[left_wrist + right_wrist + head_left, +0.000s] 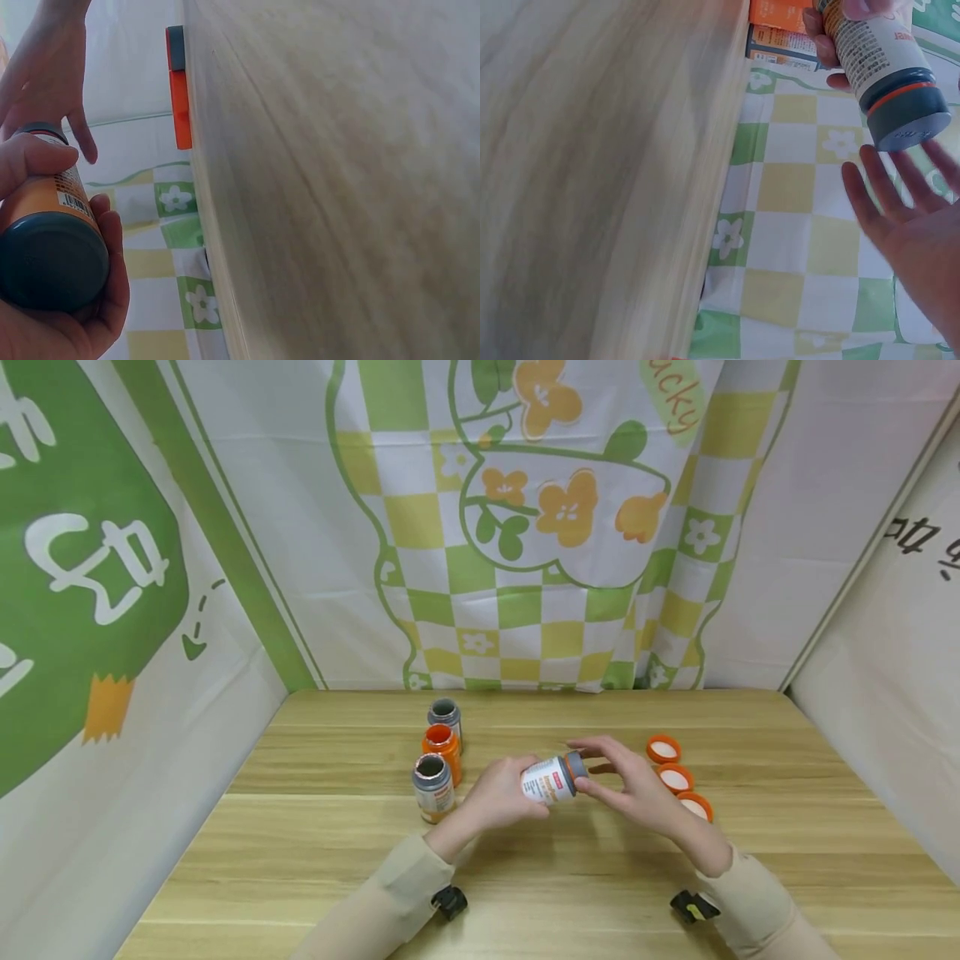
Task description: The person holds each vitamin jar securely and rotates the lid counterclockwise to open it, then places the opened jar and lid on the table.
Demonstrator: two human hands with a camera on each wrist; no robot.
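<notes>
My left hand [497, 795] grips a small supplement bottle [543, 782] around its body, tilted above the table with its capped end toward the right. The bottle has a white-and-orange label, a dark grey base [52, 262] and a grey cap [909, 124] with an orange ring under it. Around the cap, my right hand [633, 789] has its fingers spread and loosely bent. In the right wrist view the fingertips [868, 159] are right by the cap's end, not curled round it.
Left of the hands, three uncapped bottles stand in a row: a grey one [433, 793] in front, an orange one [452, 758], and another grey one [446, 712] behind. On the right lie three orange-rimmed lids [664, 749], white insides up. A patterned curtain [517, 610] hangs behind the wooden table [337, 827].
</notes>
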